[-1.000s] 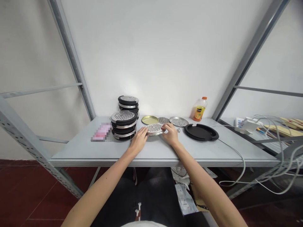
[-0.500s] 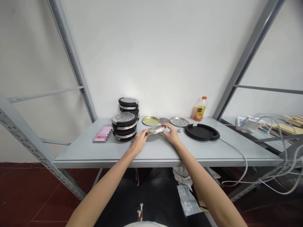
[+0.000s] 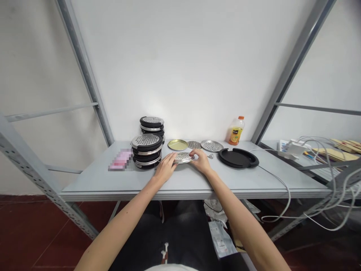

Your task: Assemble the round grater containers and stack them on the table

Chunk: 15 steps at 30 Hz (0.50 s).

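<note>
Between my two hands is a round silver tin with a perforated top [image 3: 184,157], held nearly level just over the grey table. My left hand [image 3: 166,165] is closed on its left rim, and my right hand [image 3: 200,161] pinches the right rim. Behind it lie a gold-coloured round lid [image 3: 178,145], a ridged metal disc [image 3: 194,144] and a perforated silver lid [image 3: 212,146]. A small metal piece [image 3: 210,156] rests beside my right hand. The tin's underside is hidden.
Stacks of black-and-silver round tins [image 3: 146,150] stand left of my hands. On the right are a black round tray [image 3: 238,158] with a cable and an orange-capped bottle [image 3: 236,130]. A pink blurred item [image 3: 122,160] lies at the left. Metal posts frame the table [image 3: 191,182].
The silver tin has gone from tilted to nearly level and sits slightly lower. Both hands still grip it. The view has shifted a little.
</note>
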{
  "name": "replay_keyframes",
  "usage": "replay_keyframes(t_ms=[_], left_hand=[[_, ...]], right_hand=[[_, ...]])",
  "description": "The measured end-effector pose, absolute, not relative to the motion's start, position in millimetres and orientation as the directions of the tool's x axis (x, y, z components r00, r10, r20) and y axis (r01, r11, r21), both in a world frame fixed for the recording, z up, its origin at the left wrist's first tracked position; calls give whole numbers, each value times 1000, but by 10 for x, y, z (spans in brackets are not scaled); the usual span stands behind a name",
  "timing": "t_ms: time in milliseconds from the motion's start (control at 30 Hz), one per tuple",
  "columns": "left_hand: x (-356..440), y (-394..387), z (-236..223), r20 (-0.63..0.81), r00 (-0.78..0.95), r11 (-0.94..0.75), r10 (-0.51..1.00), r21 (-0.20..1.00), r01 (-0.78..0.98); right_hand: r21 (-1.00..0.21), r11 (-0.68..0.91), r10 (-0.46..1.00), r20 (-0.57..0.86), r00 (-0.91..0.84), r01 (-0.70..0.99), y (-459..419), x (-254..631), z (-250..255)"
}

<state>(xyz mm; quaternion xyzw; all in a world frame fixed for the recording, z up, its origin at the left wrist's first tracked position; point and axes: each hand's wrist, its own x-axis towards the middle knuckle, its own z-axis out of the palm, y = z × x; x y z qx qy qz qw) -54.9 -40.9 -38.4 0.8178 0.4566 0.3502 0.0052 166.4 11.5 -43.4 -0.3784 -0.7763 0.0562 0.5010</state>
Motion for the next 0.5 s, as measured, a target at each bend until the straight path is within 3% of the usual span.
replay_keyframes(t_ms=[300,500], left_hand=[[-580,-351,-446,524,356,-591,774,393,705],[-569,-370,-420,543,332,-569,771,352,744]], right_hand=[[-408,745,603,751,-270,527,99,1637,-445],[-516,676,692,690,-213,526,167,1657,-518]])
